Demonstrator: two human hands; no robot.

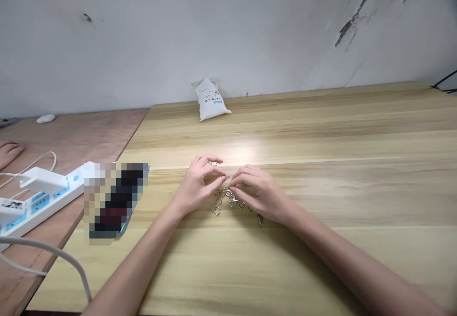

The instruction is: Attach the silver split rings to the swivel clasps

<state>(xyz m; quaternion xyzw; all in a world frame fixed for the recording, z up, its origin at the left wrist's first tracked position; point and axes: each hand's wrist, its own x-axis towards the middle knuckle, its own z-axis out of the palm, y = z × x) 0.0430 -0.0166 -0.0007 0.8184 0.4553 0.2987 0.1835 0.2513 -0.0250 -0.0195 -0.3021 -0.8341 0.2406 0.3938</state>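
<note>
My left hand (198,185) and my right hand (259,194) sit close together above a small heap of metal split key rings and swivel clasps (224,198) on a pale wooden tabletop (321,259). The left fingertips pinch a small metal ring (226,177), and another ring (213,163) shows near the top of that hand. My right fingers curl down onto the heap, but what they grip is hidden. One clasp (260,220) lies apart, below my right hand.
A white power strip (39,199) with a plugged-in adapter and cables lies on a reddish plywood table at left. There, a co-worker's hand (9,153) shows at the edge. A pixelated object (116,199) lies on the tabletop, and a white sachet (210,99) stands by the wall.
</note>
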